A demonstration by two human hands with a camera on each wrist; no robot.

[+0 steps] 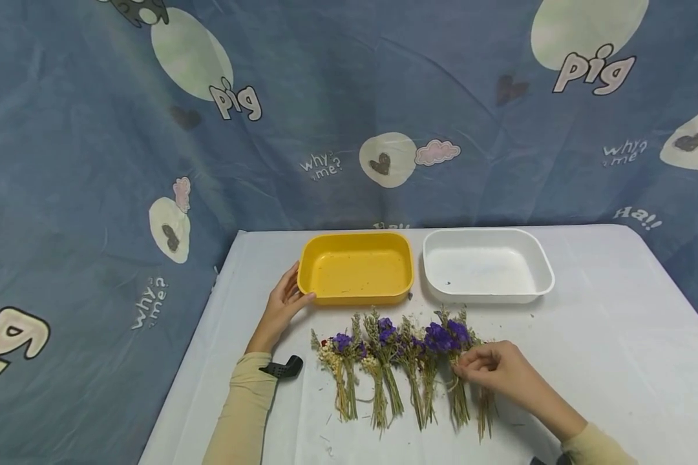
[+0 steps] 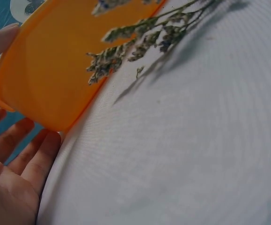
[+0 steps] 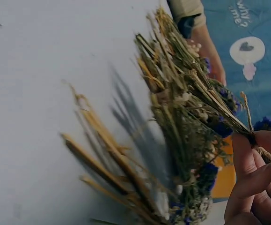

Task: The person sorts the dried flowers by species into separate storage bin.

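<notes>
right hand (image 1: 497, 368) pinches dried flowers (image 1: 458, 395), left hand (image 1: 281, 306) (spread) touches yellow tray (image 1: 357, 278).

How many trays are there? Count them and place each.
2: the yellow tray beside the left hand, and the white tray right of the yellow one. No others show.

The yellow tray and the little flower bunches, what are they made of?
The yellow tray is probably smooth plastic with a soft shine: its color is even and its corners are rounded. Coated metal is possible.

The flower bunches look like dried plants, mostly matte, because their stems are thin and straw-colored.
</notes>
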